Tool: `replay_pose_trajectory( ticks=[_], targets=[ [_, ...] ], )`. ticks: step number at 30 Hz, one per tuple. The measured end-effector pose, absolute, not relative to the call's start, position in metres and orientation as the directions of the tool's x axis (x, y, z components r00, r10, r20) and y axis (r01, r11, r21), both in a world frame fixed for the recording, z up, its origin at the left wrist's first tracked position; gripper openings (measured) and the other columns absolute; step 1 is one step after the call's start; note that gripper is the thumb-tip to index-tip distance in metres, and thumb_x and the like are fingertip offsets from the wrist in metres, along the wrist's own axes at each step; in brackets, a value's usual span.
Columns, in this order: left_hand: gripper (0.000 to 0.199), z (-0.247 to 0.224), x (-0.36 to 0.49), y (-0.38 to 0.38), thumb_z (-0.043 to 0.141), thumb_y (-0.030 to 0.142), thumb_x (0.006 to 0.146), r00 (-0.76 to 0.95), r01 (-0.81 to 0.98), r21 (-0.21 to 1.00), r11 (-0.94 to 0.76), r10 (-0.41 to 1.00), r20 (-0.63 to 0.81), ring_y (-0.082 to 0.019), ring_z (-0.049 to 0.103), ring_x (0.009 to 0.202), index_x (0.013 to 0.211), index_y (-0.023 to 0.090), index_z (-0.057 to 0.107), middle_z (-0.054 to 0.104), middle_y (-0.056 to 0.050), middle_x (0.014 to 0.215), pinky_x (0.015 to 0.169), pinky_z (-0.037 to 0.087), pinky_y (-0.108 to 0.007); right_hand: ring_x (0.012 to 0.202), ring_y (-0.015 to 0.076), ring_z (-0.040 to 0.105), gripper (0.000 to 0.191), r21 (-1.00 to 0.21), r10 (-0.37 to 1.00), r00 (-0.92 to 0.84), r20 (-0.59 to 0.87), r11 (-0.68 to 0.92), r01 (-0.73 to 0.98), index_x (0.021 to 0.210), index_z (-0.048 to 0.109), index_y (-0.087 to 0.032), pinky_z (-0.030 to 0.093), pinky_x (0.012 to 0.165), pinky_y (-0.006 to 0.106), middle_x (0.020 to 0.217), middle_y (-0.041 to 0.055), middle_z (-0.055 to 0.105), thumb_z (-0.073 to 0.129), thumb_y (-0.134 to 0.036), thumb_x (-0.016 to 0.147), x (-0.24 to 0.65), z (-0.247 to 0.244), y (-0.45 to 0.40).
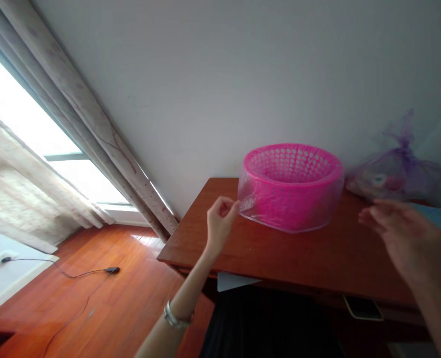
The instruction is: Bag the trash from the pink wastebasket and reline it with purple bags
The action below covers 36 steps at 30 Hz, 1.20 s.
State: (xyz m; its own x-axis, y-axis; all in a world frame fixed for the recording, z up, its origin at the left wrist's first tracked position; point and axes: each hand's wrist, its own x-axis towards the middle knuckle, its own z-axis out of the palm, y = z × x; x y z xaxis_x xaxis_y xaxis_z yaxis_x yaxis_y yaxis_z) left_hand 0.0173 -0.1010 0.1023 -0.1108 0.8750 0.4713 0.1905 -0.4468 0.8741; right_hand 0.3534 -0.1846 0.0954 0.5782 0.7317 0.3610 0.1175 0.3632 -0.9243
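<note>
A pink round plastic basket (287, 204) with holes in its wall stands upright on the brown wooden table (273, 253). Clear plastic film (248, 204) surrounds it, loose and wrinkled on the left side. At that left edge is my left hand (220, 221), thumb and forefinger pinched on the film. My right hand (409, 241) is raised over the table to the right of the basket, apart from it. Its fingers are stretched out and slightly blurred, with nothing visible in them.
A tied purple sheer bag (395, 174) lies behind my right hand, and a light blue package (437, 221) beside it. A phone (363, 307) shows below the table's front edge. At left are curtains (93, 114) and a cable adapter (112, 270) on the floor.
</note>
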Motion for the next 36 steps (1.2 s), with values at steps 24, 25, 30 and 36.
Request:
replay_pose_trajectory(
  ticks=[24, 25, 30, 36],
  targets=[
    [0.035, -0.023, 0.121, -0.139, 0.078, 0.021, 0.065, 0.098, -0.53, 0.831, 0.171, 0.985, -0.141, -0.019, 0.069, 0.078, 0.096, 0.008, 0.067, 0.073, -0.013, 0.086, 0.073, 0.053, -0.028, 0.092, 0.0195, 0.069, 0.046, -0.775, 0.915, 0.316, -0.25, 0.006, -0.632, 0.098, 0.07, -0.016, 0.058, 0.086, 0.029, 0.094, 0.0073, 0.073, 0.084, -0.019, 0.054, 0.25, -0.031, -0.167],
    [0.038, -0.025, 0.122, -0.139, 0.078, 0.02, 0.064, 0.097, -0.526, 0.835, 0.163, 0.987, -0.132, -0.019, 0.069, 0.078, 0.098, 0.008, 0.067, 0.074, -0.013, 0.085, 0.073, 0.053, -0.029, 0.094, 0.02, 0.069, 0.048, -0.778, 0.916, 0.318, -0.245, 0.01, -0.628, 0.099, 0.069, -0.017, 0.058, 0.088, 0.03, 0.095, 0.007, 0.073, 0.083, -0.017, 0.054, 0.252, -0.031, -0.167],
    [0.045, -0.034, 0.125, -0.138, 0.076, 0.017, 0.061, 0.096, -0.534, 0.829, 0.169, 0.986, -0.139, -0.02, 0.069, 0.077, 0.103, 0.008, 0.063, 0.074, -0.013, 0.084, 0.074, 0.053, -0.031, 0.098, 0.0191, 0.068, 0.045, -0.764, 0.937, 0.249, -0.245, -0.029, -0.645, 0.107, 0.064, -0.023, 0.055, 0.095, 0.035, 0.097, 0.0026, 0.072, 0.079, -0.021, 0.064, 0.252, -0.029, -0.168],
    [0.043, -0.037, 0.121, -0.139, 0.072, 0.013, 0.061, 0.113, -0.547, 0.818, 0.175, 0.984, -0.135, -0.02, 0.069, 0.078, 0.103, 0.009, 0.062, 0.074, -0.013, 0.086, 0.076, 0.052, -0.031, 0.081, 0.0156, 0.07, 0.022, -0.821, 0.915, 0.314, -0.255, -0.033, -0.57, 0.083, 0.068, -0.021, 0.058, 0.087, 0.029, 0.079, -0.001, 0.072, 0.08, -0.024, 0.064, 0.245, -0.032, -0.167]
  ],
)
